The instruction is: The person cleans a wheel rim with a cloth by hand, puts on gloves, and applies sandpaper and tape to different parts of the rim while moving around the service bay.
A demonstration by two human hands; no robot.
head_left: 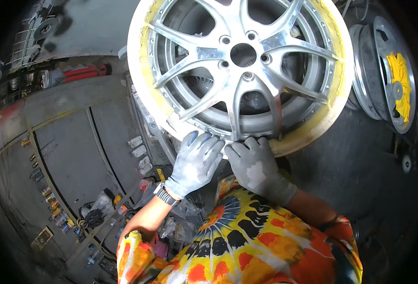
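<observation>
A silver multi-spoke alloy wheel rim (204, 53) lies in front of me, spokes facing up. Yellow masking tape (308, 128) and a whitish covering run round its outer lip. Both my hands wear grey gloves with pale, worn patches. My left hand (197, 158) rests on the wheel's near edge, its fingers bent and closed at the tape there. Close beside it, my right hand (254, 165) has curled fingers pressed to the same edge. The fingertips and the bit of tape under them are partly hidden. A striped-band watch (166, 195) sits on my left wrist.
More wheel rims (377, 71) stand at the right, one with a yellow cloth (399, 87) on it. A shelf-like grey panel (71, 151) spans the left. Bottles, plastic bags (102, 203) and small packages (140, 150) lie about. A red tool (83, 72) sits at far left.
</observation>
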